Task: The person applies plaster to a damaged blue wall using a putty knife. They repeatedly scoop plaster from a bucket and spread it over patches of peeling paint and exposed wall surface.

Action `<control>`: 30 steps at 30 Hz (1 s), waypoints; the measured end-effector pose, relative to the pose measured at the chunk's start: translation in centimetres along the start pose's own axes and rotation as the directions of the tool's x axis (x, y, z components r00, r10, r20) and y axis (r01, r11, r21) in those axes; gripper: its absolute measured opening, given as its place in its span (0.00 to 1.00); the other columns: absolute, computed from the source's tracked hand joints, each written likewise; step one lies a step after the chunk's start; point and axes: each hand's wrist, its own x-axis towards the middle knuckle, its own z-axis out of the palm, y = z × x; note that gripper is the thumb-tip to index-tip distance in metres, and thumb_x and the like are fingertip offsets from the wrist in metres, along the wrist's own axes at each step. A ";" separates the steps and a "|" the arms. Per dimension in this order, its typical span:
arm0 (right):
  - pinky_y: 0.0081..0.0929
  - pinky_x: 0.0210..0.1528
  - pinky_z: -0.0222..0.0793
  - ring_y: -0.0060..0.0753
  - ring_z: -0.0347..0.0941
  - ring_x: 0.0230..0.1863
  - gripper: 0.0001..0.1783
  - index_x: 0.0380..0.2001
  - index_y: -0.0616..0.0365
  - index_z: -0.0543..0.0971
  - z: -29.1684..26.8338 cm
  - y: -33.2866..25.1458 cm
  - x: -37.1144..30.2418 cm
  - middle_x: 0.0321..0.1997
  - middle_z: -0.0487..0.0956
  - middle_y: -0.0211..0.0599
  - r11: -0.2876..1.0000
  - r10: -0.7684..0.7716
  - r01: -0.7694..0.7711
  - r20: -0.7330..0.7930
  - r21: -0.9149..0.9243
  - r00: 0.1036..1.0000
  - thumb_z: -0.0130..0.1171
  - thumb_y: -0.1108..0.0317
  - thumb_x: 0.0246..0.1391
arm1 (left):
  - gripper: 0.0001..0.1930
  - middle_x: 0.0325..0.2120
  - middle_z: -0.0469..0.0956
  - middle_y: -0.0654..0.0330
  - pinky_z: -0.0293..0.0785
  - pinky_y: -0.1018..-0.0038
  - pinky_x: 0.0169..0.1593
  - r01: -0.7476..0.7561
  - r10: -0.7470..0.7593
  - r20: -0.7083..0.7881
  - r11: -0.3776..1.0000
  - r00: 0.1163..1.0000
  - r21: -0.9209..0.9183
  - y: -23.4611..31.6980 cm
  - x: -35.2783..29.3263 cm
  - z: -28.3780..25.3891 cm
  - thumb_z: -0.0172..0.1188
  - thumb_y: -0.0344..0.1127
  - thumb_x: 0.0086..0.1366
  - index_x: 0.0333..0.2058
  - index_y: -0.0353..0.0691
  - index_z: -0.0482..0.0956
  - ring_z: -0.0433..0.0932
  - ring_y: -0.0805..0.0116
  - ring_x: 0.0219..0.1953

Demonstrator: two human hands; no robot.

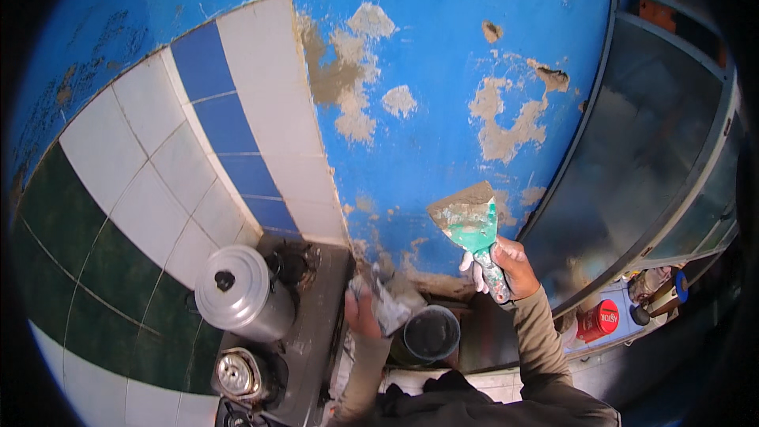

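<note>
My right hand (515, 267) is closed round the handle of a putty knife (474, 228) with a wide, green-based blade, held up in front of the blue wall (431, 103). Grey, mortar-like paste coats the blade's broad end. Lower and to the left, my left hand (363, 310) is blurred by motion. It seems closed on a pale grey-white thing (390, 310), too smeared to name. Just right of that lies a dark round bucket (431, 335). Patches of bare grey plaster (510, 122) and a damp brown patch (328, 75) break the wall's paint.
At the left stands a stove (316, 332) bearing a lidded aluminium pot (243, 292) and a smaller metal pot (237, 372). Tiles (150, 190) cover the left wall. On the right, a glass-panelled metal frame (648, 134) rises above a shelf with a red can (598, 320).
</note>
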 end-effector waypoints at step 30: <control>0.18 0.20 0.70 0.25 0.75 0.26 0.23 0.54 0.66 0.67 -5.7 -1.8 -9.1 0.36 0.77 0.44 0.964 0.265 -0.267 -0.114 -0.003 0.958 0.41 0.59 0.65 | 0.13 0.39 0.72 0.59 0.67 0.78 0.43 -0.107 0.114 0.038 0.983 0.993 -0.149 9.6 -1.9 9.2 0.49 0.35 0.67 0.45 0.33 0.64 0.69 0.76 0.38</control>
